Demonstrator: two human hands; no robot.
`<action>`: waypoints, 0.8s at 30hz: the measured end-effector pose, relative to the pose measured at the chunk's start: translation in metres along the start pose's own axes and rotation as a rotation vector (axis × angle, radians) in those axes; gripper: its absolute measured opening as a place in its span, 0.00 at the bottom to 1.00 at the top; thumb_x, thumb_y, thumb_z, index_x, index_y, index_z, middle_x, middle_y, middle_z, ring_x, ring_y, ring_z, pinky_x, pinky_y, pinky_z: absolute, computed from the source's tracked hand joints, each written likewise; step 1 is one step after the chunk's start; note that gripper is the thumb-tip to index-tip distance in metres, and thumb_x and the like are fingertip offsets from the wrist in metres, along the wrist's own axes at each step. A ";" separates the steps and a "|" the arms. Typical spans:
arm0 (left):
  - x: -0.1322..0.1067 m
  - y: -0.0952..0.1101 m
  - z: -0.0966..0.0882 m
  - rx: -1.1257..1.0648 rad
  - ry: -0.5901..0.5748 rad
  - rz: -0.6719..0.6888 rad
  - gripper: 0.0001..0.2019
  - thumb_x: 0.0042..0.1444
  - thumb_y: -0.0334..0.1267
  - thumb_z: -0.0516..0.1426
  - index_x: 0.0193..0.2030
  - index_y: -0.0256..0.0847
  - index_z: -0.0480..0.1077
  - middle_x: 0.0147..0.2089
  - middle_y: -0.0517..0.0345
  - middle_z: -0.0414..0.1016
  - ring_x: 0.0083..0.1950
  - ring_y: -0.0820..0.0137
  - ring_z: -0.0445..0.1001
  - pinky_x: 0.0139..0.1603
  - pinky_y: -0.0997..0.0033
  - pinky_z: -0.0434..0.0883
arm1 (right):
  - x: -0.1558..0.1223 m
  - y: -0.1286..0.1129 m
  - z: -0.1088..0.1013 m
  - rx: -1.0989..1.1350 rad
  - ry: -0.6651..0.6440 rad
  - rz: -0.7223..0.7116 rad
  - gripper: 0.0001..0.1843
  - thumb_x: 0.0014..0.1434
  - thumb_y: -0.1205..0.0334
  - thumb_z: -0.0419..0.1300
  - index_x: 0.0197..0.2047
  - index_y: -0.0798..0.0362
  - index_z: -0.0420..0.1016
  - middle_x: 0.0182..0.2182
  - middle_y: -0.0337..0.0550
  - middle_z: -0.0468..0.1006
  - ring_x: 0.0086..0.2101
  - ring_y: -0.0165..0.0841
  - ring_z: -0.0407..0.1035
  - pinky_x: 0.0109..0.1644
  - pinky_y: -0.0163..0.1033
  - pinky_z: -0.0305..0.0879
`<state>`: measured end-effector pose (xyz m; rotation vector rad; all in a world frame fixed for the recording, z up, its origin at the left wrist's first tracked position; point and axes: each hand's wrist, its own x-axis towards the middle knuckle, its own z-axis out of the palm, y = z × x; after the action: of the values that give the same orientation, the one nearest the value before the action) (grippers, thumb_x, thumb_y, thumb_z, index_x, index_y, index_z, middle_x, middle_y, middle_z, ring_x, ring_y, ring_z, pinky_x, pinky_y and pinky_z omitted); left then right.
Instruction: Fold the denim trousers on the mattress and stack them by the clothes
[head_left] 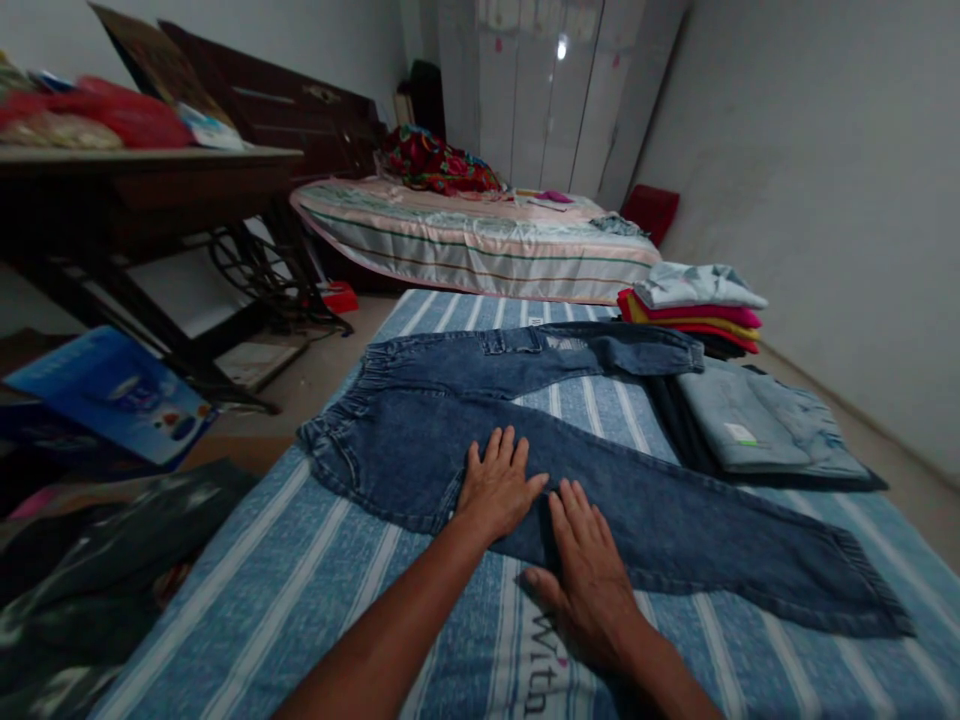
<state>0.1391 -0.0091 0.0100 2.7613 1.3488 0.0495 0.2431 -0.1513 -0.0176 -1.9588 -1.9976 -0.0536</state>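
Note:
A pair of dark blue jeans (420, 420) lies spread out on a blue and white striped sheet (300, 570), waistband to the left, one leg running right and near, the other running right and far. My left hand (496, 488) rests flat on the near leg's upper part, fingers stretched out. Right beside it, my right hand (591, 570) lies flat on the near edge of the same leg, fingers together and extended. Neither hand holds anything.
To the right lie folded light blue jeans (757, 420) and a stack of folded red, yellow and pale clothes (694, 305). A second mattress (480, 235) with a bundle of cloth stands behind. A sewing table (142, 190) and boxes crowd the left; a wall runs along the right.

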 end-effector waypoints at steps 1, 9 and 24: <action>0.000 0.000 0.000 0.001 -0.003 0.000 0.32 0.61 0.57 0.37 0.66 0.40 0.52 0.70 0.48 0.45 0.70 0.56 0.39 0.64 0.45 0.44 | -0.003 0.004 -0.001 0.011 0.031 0.032 0.38 0.63 0.46 0.46 0.67 0.62 0.44 0.66 0.57 0.45 0.65 0.45 0.37 0.62 0.56 0.50; 0.002 -0.001 0.002 0.014 0.011 0.009 0.33 0.61 0.57 0.36 0.66 0.39 0.52 0.70 0.48 0.45 0.70 0.56 0.39 0.64 0.44 0.45 | -0.015 0.012 -0.010 0.017 0.122 0.100 0.30 0.63 0.52 0.47 0.64 0.61 0.52 0.63 0.57 0.54 0.63 0.43 0.45 0.61 0.53 0.54; 0.001 -0.002 -0.003 -0.017 -0.021 0.025 0.39 0.58 0.63 0.34 0.66 0.38 0.52 0.70 0.45 0.45 0.70 0.54 0.40 0.64 0.42 0.44 | 0.005 -0.002 -0.006 -0.061 -0.137 0.148 0.37 0.62 0.44 0.45 0.65 0.62 0.53 0.64 0.54 0.50 0.64 0.45 0.44 0.64 0.55 0.45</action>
<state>0.1382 -0.0072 0.0126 2.7564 1.3028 0.0328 0.2430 -0.1480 -0.0099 -2.1972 -1.9473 0.0580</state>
